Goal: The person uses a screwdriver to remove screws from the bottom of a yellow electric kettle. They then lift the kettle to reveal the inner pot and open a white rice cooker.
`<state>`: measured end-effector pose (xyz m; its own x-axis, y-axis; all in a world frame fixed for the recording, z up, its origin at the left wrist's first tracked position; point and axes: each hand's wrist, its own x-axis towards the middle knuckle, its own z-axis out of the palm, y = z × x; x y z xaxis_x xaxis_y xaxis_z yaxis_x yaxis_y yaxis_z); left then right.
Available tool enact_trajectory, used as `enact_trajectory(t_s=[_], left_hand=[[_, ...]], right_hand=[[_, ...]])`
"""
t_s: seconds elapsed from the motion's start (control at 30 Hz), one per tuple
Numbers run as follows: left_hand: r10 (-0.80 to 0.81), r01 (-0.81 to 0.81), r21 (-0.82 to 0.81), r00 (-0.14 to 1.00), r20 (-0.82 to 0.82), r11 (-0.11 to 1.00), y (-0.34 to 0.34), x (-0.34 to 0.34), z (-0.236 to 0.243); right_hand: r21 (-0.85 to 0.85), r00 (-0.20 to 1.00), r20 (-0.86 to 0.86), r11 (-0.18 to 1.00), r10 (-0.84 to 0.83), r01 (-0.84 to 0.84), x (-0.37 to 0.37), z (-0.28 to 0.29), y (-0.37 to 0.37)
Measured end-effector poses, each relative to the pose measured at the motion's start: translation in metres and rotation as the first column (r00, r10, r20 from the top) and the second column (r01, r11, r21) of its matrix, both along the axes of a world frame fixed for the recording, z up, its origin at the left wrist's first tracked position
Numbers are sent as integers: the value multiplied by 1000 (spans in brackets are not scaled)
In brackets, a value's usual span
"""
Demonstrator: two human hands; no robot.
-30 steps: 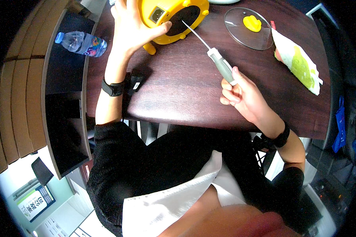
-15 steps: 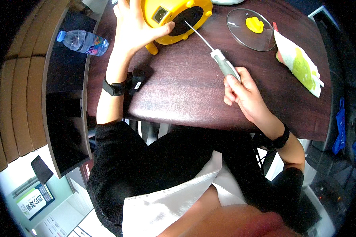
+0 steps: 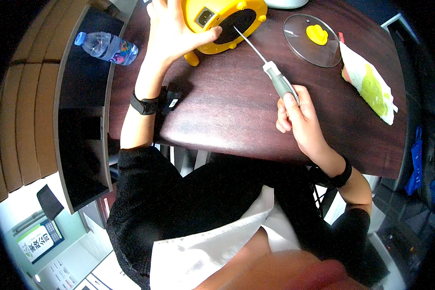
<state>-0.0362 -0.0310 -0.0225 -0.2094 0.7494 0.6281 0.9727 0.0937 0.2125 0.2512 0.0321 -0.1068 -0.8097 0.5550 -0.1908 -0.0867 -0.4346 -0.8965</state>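
Note:
At the far edge of the view a yellow electric pot [image 3: 194, 10] lies tipped, its black underside [image 3: 245, 20] and a power inlet [image 3: 206, 17] turned toward me. My left hand [image 3: 173, 39] grips its left side, thumb pressed on the base near the inlet and fingers partly cut off by the frame's top. In my right hand [image 3: 300, 118] is a screwdriver [image 3: 278, 79] with a grey and white handle, fingers wrapped round its end. The thin shaft points up and left. Its tip overlaps the black underside; whether it touches, I cannot tell.
A glass lid [image 3: 299, 46] with a yellow knob [image 3: 317, 35] lies to the right, beside a green and white packet [image 3: 372, 89]. A water bottle [image 3: 108, 47] lies at the left edge of the dark wood table [image 3: 227, 111]. A black object [image 3: 171, 99] sits near my left wrist.
The whole scene has shifted slightly rightward in the view. My left hand keeps its hold on the pot, and the screwdriver stays at nearly the same place against the underside.

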Motion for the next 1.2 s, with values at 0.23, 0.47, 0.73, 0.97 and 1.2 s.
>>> enact_trajectory(t_s=[0.23, 0.47, 0.73, 0.97, 1.2], left_hand=[[-46, 47, 29, 999, -21, 998, -2, -5, 3], [-58, 58, 33, 998, -12, 998, 5, -3, 3], [-73, 75, 58, 997, -28, 996, 3, -8, 0], [-47, 47, 33, 999, -17, 998, 0, -7, -1], [-29, 29, 23, 999, -25, 999, -1, -5, 1]], right_hand=[[-164, 999, -28, 986, 16, -21, 1, 1, 12], [-268, 998, -12, 961, 64, -65, 1, 2, 3], [-161, 977, 84, 970, 197, -182, -1, 9, 10], [29, 968, 122, 974, 220, -225, -8, 6, 9], [6, 978, 108, 983, 180, -182, -9, 8, 7]])
